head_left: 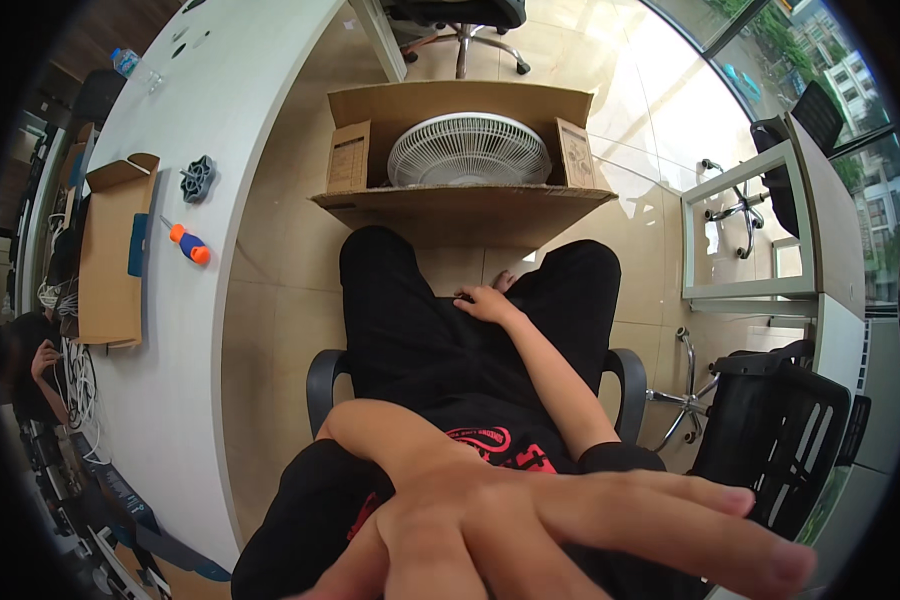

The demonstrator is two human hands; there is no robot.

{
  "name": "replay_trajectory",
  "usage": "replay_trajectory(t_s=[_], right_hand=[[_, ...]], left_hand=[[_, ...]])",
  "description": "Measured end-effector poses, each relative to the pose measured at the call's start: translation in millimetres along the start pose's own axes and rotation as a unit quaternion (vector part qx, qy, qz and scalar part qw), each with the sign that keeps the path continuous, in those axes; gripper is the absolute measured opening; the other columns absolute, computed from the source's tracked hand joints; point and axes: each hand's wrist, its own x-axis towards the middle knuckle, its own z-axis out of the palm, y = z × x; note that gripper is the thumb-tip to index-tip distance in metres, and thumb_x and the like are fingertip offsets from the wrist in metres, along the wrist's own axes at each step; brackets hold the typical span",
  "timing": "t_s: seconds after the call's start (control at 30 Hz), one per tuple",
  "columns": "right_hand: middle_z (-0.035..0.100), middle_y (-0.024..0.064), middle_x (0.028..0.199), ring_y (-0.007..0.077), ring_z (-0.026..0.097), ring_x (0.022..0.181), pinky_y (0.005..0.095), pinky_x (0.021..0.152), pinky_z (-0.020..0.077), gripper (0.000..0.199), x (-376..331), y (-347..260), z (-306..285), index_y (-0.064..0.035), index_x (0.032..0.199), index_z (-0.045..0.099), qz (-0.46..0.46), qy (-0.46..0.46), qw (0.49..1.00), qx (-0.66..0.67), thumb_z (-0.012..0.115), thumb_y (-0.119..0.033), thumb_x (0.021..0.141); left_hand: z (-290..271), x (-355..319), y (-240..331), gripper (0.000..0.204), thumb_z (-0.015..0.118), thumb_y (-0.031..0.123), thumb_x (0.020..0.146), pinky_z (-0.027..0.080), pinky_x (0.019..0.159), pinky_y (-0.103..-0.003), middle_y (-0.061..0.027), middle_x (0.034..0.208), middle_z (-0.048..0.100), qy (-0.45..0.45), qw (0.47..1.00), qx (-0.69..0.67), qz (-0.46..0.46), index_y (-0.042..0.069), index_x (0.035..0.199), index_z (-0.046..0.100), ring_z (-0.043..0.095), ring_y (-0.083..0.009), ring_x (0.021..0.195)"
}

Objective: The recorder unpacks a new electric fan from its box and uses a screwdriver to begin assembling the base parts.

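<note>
My left hand [470,520] is raised close in the foreground at the bottom of the head view. Its fingers are spread and it holds nothing that I can see; some fingertips run off the lower edge. My right hand [485,302] rests between my thighs on my black trousers, fingers loosely stretched and nothing visible in them. Beyond my knees an open cardboard carton [450,212] stands on the floor, flaps up. Inside it sits a round white fan grille [470,150]; what lies beneath is hidden.
On the white table [185,400] to my left lie an orange-and-blue screwdriver [190,243], a dark star-shaped part [198,179] and an open cardboard box [120,270]. White cables [78,385] and another person's hand [46,358] show beyond. Office chairs [770,430] stand at right.
</note>
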Motion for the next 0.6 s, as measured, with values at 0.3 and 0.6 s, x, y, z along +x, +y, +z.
replay_trajectory(t_s=[0.3, 0.6], right_hand=[[0.071, 0.0193, 0.105, 0.0373, 0.066, 0.104, 0.0428, 0.092, 0.0518, 0.027, -11.9, -34.1, -26.0, -0.0026, 0.112, 0.069, -0.114, 0.195, 0.974, 0.038, 0.062, -0.022, 0.095], [0.061, 0.0096, 0.131, 0.0335, 0.048, 0.134, 0.0598, 0.113, 0.0288, 0.022, -15.3, -63.3, -171.6, -0.0073, 0.109, 0.069, -0.039, 0.534, 0.814, -0.223, 0.067, -0.02, 0.091]], left_hand=[[-59.7, -26.3, 64.0, 0.054, 0.035, 0.044, 0.106, 0.037, 0.111, -0.049, -0.0196, 0.13, 0.063, -0.053, 0.951, 0.271, -0.136, 0.005, 0.136, 0.057, 0.058, -0.0349, 0.124], [-402.3, -101.9, 31.6, 0.03, 0.062, 0.023, 0.098, 0.049, 0.098, -0.04, -0.0167, 0.116, 0.071, -0.024, 0.511, 0.768, -0.385, 0.003, 0.121, 0.067, 0.066, -0.0299, 0.115]])
